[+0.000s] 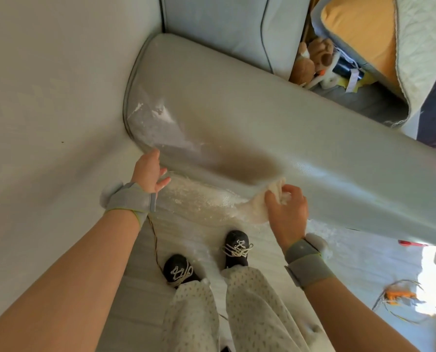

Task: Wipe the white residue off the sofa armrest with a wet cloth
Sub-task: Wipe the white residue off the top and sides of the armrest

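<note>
The right hand (286,212) bunches the cloth (275,190) against the armrest's (288,128) near edge to scrub. The left hand (149,171), fingers spread, steadies the edge beside the residue (156,123) at left.

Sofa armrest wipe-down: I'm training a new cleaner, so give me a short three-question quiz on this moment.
1. True or false: the left hand holds the cloth.
2. Where does white residue remain on the armrest? A) the rounded end by the wall B) the far end by the stuffed toys
3. What lies on the floor below the armrest's edge, near the shoes?

Key: 1. False; the right hand grips it, and the left is open against the armrest edge. 2. A. 3. Fallen white residue.
</note>
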A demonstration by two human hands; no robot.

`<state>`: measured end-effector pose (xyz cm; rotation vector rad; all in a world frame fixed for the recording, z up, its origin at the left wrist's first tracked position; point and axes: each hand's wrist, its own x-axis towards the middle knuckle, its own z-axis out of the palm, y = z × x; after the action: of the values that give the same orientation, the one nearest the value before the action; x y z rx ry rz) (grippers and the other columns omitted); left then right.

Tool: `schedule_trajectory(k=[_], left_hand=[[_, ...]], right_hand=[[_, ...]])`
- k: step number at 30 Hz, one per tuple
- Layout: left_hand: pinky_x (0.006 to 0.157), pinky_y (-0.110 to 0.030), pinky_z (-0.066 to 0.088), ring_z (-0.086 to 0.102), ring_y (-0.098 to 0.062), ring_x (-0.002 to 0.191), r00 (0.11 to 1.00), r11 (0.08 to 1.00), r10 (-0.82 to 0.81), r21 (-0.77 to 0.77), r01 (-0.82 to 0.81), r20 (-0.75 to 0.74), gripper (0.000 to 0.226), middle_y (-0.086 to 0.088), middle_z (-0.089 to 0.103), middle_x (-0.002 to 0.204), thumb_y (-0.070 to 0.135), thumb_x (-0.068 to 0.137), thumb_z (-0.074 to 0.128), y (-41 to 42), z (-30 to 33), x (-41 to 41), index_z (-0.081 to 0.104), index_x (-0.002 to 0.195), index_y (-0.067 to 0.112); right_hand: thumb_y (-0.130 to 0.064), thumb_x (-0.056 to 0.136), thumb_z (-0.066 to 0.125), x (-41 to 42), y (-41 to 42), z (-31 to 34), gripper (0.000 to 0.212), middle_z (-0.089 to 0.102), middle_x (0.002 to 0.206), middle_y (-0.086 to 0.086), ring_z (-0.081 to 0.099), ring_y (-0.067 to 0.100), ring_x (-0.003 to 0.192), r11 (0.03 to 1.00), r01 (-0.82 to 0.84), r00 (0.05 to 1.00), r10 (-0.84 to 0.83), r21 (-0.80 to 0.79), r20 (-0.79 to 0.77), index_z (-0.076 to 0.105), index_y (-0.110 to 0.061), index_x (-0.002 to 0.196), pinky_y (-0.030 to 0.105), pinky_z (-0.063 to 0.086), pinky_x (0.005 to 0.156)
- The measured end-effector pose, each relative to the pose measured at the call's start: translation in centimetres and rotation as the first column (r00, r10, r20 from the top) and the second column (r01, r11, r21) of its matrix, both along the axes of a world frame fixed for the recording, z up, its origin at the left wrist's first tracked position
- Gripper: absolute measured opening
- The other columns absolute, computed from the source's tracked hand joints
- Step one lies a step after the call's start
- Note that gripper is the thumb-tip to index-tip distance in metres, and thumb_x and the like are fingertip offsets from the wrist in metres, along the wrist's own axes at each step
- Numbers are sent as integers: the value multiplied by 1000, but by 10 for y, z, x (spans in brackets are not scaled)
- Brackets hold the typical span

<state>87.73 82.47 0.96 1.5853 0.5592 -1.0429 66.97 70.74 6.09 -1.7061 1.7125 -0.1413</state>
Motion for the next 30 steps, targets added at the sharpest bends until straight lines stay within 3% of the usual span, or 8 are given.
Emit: schedule_trajectory(k=[3,5,7,9,14,18,24,30], left_hand=[[97,-38,42,44,-27,130,998,1000,-29,-2,29,-57,42,0,48,103,29,100,37,-4,0,-4,38,137,9],[100,-39,41,44,-26,130,995,1000,-18,-5,17,-98,43,-3,46,123,28,100,37,-6,2,-5,36,139,12],[100,-39,41,44,-26,129,996,1000,-1,-19,0,-91,44,-4,38,144,28,100,37,-6,3,-4,33,142,15],[102,-39,40,42,-26,131,996,998,29,-54,-33,-79,47,-3,31,151,31,100,37,-4,2,-1,29,144,19],[109,-43,32,31,-28,139,997,988,43,-147,-52,-63,53,-2,22,156,41,100,30,-4,3,8,18,148,25],[110,-45,30,29,-30,140,997,984,40,-170,-51,-66,53,-2,26,154,44,99,30,0,3,14,21,148,24],[111,-45,29,30,-30,138,1000,983,-18,-181,15,-14,48,0,35,149,48,98,29,4,4,25,35,140,27],[109,-44,30,30,-29,139,1000,987,-10,-162,6,-25,54,-2,33,151,50,98,29,5,3,31,30,144,23]], right_hand=[[-32,80,66,-2,-13,-14,37,51,108,9,52,25,92,965,248,968,-250,87,11,48,-13,106,40,47,86],[-34,77,69,9,-25,-21,37,53,94,9,54,25,81,858,460,869,-488,228,84,48,-11,97,36,48,80],[-30,78,70,25,-33,-25,44,56,96,9,59,26,85,705,601,714,-686,378,144,48,-9,109,34,51,79],[-27,79,69,38,-32,-27,47,52,100,7,56,26,91,650,647,650,-743,398,158,40,-14,113,35,50,84],[-18,82,57,61,-4,-29,48,32,125,10,49,31,94,829,521,823,-551,203,137,38,-19,126,38,47,89],[-11,80,58,86,24,-34,45,37,123,13,48,36,103,982,188,975,-186,-5,124,46,-12,124,36,42,89],[-11,80,60,126,50,-34,44,40,117,8,50,34,103,975,-207,963,189,78,192,53,-14,124,38,42,97],[-12,82,59,79,23,-16,43,36,107,3,46,16,83,970,-224,961,204,93,188,54,-17,124,28,45,88]])
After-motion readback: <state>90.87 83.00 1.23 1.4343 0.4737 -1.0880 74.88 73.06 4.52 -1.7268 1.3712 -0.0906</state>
